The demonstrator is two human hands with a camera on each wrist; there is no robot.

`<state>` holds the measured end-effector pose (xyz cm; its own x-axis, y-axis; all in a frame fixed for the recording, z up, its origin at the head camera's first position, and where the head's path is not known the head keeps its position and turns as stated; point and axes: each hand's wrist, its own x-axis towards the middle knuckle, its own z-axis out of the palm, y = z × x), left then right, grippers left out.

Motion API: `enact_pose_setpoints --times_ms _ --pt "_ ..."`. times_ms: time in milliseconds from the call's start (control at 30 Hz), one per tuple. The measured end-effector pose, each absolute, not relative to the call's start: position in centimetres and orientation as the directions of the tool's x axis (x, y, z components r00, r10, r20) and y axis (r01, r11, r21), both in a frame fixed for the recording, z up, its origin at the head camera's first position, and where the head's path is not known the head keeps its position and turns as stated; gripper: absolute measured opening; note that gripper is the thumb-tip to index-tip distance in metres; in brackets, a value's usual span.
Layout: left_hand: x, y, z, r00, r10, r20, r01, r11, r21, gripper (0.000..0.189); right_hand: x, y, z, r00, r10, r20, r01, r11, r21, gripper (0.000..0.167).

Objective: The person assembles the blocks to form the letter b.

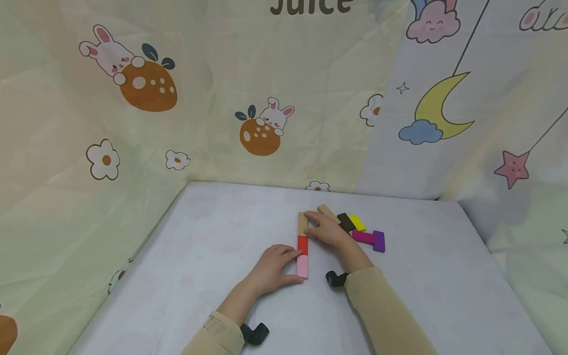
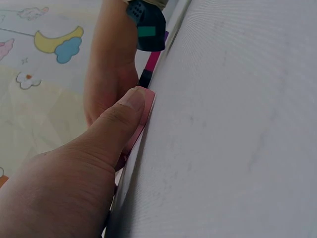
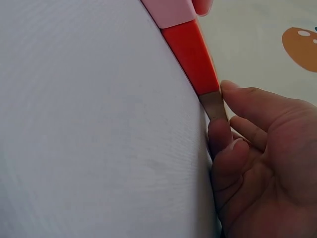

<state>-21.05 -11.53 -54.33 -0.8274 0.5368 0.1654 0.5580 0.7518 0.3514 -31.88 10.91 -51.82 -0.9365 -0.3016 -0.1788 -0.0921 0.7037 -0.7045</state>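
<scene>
While our left hand (image 1: 271,269) pinches the pink block (image 1: 302,267) and our right hand (image 1: 326,229) the tan end block (image 1: 302,226), we have the red block (image 1: 302,244) between them on the counter (image 1: 199,236), presumably bracing both ends to align all three.

Block row (image 1: 302,245) on table (image 1: 177,256); other blocks (image 1: 363,237) to its right

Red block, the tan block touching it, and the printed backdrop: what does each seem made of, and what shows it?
Red block: perhaps painted wood, or plastic; smooth, even colour.
Tan block: probably bare wood, matt; its colour looks natural.
Printed backdrop: likely matt cloth or plastic sheet; creases show.
</scene>
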Motion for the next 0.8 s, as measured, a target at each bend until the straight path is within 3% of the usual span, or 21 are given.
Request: enact_pose_setpoints --times_ms 500,800 --pt "-21.2 -11.6 -54.3 -0.834 0.536 0.131 0.542 0.753 0.373 0.072 -31.8 10.8 -52.3 -0.948 -0.275 -0.16 -0.082 0.696 -0.713 0.062" --pt "-21.3 -11.6 -54.4 -0.831 0.538 0.143 0.55 0.751 0.367 0.071 -30.5 10.7 -52.3 -0.965 -0.249 -0.084 -0.122 0.707 -0.696 0.056"
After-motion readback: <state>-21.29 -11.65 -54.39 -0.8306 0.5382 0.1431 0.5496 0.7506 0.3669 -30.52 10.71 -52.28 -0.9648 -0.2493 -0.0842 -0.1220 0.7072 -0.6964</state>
